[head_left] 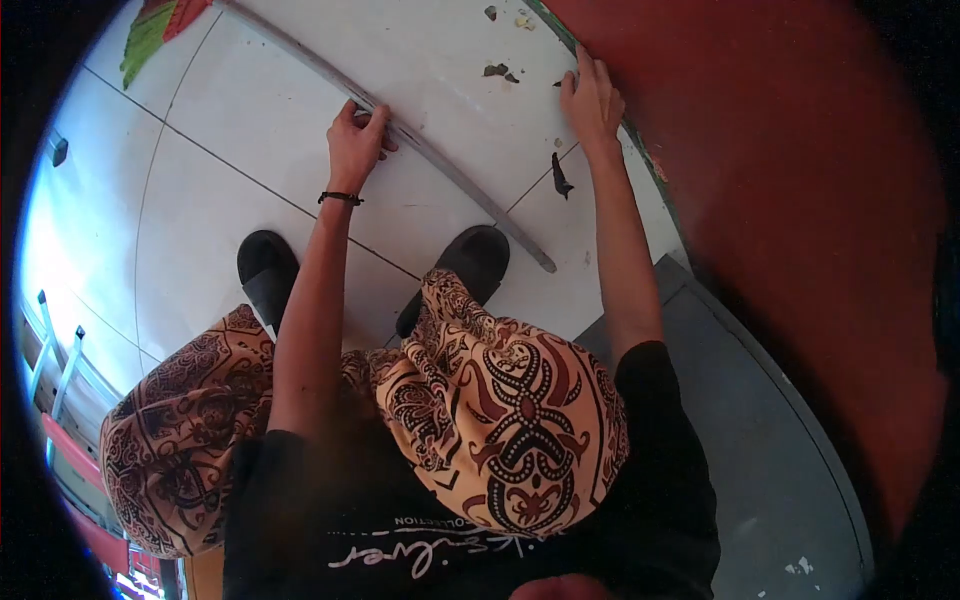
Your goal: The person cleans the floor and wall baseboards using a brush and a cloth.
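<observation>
A long grey pole (455,178) lies slantwise across the white tiled floor. My left hand (357,145), with a dark bracelet at the wrist, has its thumb and fingers closed around the pole's middle. My right hand (595,100) reaches to the dark green edge (553,22) of a red surface (760,180). Its fingers are stretched out against that edge, with the thumb apart. Whether a small piece sits under the fingertips is hard to make out. Below this hand lies a dark curled scrap (560,178), and more dark flakes (497,71) are scattered to its left.
My feet, in black slippers (268,262), stand on the tiles. Patterned brown cloth (520,420) covers my knees. A grey panel (740,400) lies at the right. Red and green material (150,45) shows at the top left, near the pole's far end. Metal legs (60,370) stand at the left.
</observation>
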Demonstrator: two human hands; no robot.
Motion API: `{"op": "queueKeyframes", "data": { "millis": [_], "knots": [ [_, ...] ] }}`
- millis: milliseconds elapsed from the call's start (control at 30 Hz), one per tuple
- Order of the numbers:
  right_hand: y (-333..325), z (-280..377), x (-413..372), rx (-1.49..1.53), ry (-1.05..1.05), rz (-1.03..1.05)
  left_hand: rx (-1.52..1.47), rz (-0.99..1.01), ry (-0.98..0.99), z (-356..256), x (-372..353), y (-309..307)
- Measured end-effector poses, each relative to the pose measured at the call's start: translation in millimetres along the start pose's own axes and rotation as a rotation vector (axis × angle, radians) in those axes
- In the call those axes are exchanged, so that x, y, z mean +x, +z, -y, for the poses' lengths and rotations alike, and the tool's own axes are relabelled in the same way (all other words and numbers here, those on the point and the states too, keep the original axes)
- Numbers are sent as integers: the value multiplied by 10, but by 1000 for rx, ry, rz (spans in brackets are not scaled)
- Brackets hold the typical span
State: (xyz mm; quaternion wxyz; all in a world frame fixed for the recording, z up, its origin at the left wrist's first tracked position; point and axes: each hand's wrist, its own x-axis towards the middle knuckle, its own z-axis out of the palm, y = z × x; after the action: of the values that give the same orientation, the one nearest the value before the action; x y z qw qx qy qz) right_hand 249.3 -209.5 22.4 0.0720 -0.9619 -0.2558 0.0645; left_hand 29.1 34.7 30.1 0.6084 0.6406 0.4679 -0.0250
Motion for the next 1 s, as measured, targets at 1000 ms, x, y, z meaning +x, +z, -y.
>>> {"op": "queueKeyframes", "data": {
  "millis": [1000],
  "knots": [
    [498,90,232,2051,977,17,10,17,23,28,16,-44]
  ]
}}
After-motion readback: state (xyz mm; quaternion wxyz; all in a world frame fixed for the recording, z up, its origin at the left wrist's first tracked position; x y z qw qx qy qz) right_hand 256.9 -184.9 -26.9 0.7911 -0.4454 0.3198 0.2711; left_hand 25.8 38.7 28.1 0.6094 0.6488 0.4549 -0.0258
